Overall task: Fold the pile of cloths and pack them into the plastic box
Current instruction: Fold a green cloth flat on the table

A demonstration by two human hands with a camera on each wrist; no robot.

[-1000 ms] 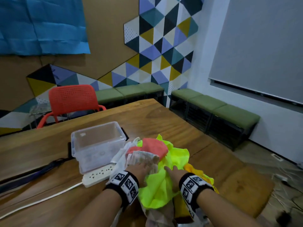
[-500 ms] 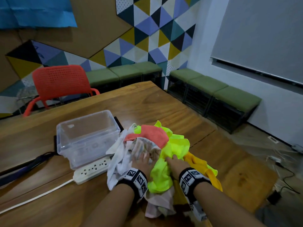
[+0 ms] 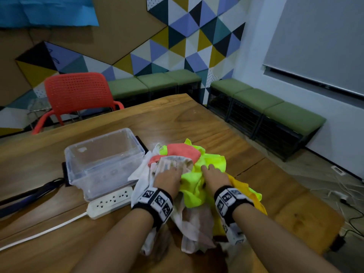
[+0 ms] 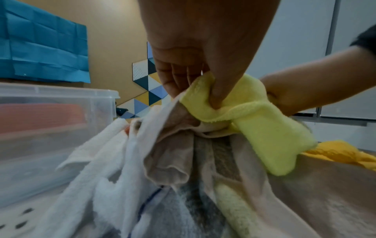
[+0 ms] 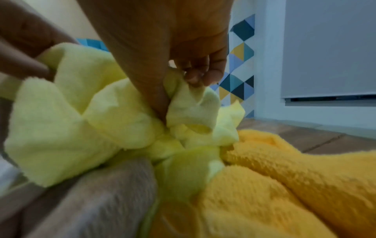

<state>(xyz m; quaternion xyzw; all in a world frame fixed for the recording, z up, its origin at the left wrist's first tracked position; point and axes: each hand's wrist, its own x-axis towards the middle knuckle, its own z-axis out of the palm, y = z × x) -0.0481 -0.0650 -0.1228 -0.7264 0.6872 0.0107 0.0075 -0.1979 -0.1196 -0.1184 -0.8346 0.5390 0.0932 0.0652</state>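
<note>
A pile of cloths [image 3: 189,174] lies on the wooden table [image 3: 177,123]: a neon yellow cloth [image 3: 192,186], a coral one [image 3: 183,152], white and beige ones [image 3: 189,229], and an orange-yellow one [image 3: 244,188]. My left hand [image 3: 169,178] pinches a fold of the neon yellow cloth [image 4: 244,116] between thumb and fingers, over the beige cloth [image 4: 175,161]. My right hand [image 3: 214,174] grips another bunch of the same yellow cloth [image 5: 85,122], beside the orange-yellow cloth [image 5: 284,185]. The clear plastic box [image 3: 104,160] stands left of the pile, with no cloth in it.
A white power strip [image 3: 110,201] with its cord lies in front of the box. A dark strap [image 3: 27,196] runs along the table's left. A red chair [image 3: 76,97] stands behind the table, green benches [image 3: 266,107] line the walls, and cables [image 3: 346,203] lie on the floor.
The head view shifted slightly. Both hands have stayed in the pile, working their fingers into the neon yellow cloth; the pile has been bunched a little.
</note>
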